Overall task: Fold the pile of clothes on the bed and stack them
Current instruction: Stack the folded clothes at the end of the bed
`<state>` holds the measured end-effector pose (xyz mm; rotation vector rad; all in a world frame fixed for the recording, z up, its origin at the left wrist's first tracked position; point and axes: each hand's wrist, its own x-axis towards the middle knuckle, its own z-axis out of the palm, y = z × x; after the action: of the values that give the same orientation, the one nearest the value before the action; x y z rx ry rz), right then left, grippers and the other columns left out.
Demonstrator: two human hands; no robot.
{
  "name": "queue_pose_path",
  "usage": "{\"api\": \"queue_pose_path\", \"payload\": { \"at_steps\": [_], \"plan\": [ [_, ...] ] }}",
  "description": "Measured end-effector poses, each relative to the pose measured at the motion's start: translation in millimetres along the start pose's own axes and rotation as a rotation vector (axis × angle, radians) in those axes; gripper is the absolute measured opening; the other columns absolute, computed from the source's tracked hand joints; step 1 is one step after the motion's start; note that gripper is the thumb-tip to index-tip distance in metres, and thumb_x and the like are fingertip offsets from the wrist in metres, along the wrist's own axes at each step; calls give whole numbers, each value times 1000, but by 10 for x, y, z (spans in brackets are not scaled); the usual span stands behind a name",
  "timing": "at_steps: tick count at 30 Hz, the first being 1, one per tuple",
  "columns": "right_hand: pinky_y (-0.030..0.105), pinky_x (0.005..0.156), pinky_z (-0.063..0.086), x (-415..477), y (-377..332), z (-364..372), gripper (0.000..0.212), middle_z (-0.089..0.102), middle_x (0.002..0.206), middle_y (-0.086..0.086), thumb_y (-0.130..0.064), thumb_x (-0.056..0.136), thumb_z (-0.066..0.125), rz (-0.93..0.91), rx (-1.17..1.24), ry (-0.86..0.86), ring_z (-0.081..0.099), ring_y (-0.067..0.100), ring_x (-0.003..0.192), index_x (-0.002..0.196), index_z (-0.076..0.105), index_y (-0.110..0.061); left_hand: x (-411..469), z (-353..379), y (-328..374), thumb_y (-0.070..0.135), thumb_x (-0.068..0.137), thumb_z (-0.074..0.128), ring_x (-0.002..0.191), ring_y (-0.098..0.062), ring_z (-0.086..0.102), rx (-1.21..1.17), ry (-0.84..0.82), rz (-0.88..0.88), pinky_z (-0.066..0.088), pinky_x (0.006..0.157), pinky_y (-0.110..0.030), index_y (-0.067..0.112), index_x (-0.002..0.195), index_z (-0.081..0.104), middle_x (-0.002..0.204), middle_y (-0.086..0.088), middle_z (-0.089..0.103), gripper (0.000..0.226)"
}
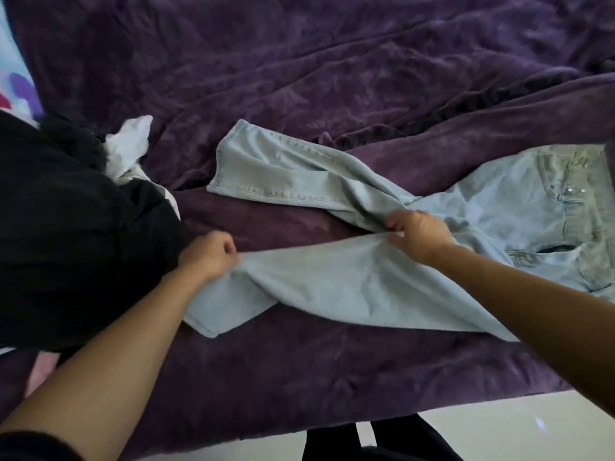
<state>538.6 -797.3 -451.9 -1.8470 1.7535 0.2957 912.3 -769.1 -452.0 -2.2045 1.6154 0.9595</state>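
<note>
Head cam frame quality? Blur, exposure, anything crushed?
Head view: soft throughout, no sharp focus plane; left hand and right hand slightly smeared; pale blue denim jeans well exposed, seam stitching readable; black clothing pile crushed to featureless dark; purple plush blanket dim but folds visible; pale floor strip brightest, not blown out.

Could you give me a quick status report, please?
Hands: left hand and right hand grip the jeans by one leg. Unfolded, legs apart. Beside them, the dark pile.
</note>
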Motion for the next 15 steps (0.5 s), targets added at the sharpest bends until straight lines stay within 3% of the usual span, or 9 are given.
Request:
{"api": "queue_pose_path", "payload": {
  "at_steps": [2,5,7,9,12,15],
  "plan": [
    [45,97,41,68,41,114,36,58,124,10,-24,88,58,48,12,141,53,32,115,124,57,-21,76,60,-57,15,87,60,105,-36,54,112,341,-92,44,87,-43,17,103,63,112,-16,60,16],
    [45,92,43,-170,213,340,37,57,122,12,-23,88,59,20,-13,158,52,33,114,125,57,-17,-23,311,-10,6,85,57,105,-39,50,210,514,-2,40,85,-48,11,110,60,112,-19,56,26],
    [40,82,48,-547,381,584,26,61,111,10,-24,89,60,-49,-35,126,58,32,105,114,63,-15,-243,634,142,4,85,57,90,-38,59,188,468,216,46,74,-45,8,97,64,95,-16,65,15],
    [39,75,51,-955,555,852,18,64,104,6,-26,91,56,-96,-93,-2,63,31,97,103,66,-17,-497,1032,314,11,86,56,85,-33,62,227,311,306,49,73,-43,11,89,64,89,-10,68,8],
    [40,75,52,-1292,732,1251,19,63,107,4,-25,90,53,-178,-181,-181,62,29,101,104,63,-16,-647,1590,319,30,86,59,116,-24,48,464,94,264,39,93,-41,22,116,56,121,-2,55,31],
    [37,94,49,-1270,702,1647,56,55,132,7,-21,78,65,-294,-212,-178,53,28,122,133,54,-14,-489,1817,5,29,79,67,139,-28,23,545,96,159,30,103,-51,26,139,35,145,-7,30,68]
  ]
}}
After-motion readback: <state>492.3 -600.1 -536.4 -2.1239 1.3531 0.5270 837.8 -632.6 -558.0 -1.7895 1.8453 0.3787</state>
